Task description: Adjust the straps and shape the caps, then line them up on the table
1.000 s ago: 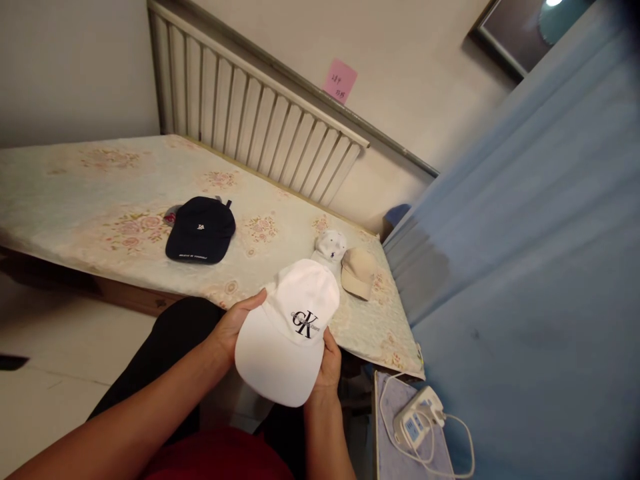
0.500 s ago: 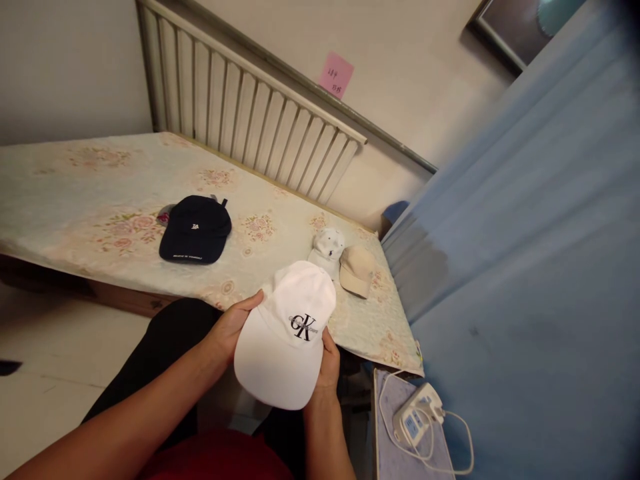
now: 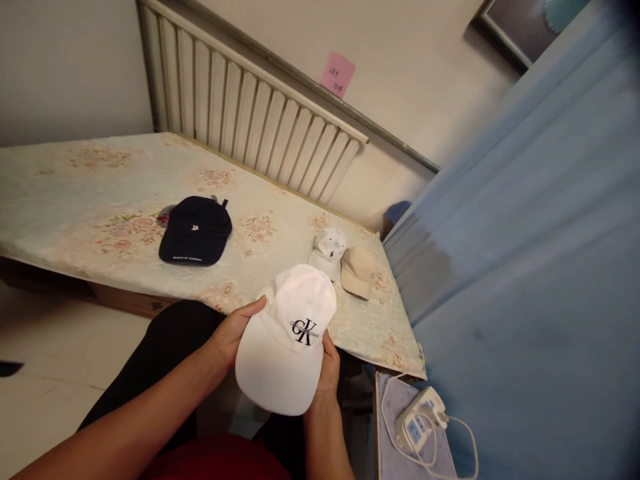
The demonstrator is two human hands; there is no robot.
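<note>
I hold a white baseball cap (image 3: pixel 285 333) with a black CK logo in front of me, its brim pointing toward me. My left hand (image 3: pixel 231 331) grips the cap's left side, thumb on top. My right hand (image 3: pixel 329 370) grips the brim's right edge, fingers curled under. Behind it, on the floral mattress (image 3: pixel 100 200), lie a navy cap (image 3: pixel 196 230), a small white cap (image 3: pixel 328 248) and a beige cap (image 3: pixel 357 271).
A white slatted headboard (image 3: pixel 250 113) leans on the wall with a pink sticky note (image 3: pixel 339 73) above it. A blue curtain (image 3: pixel 525 253) fills the right. A white power strip with cable (image 3: pixel 417 423) lies on a small stand at lower right.
The white cap has sunk slightly and stays in both hands. The view shifted a little; the caps on the mattress have not moved.
</note>
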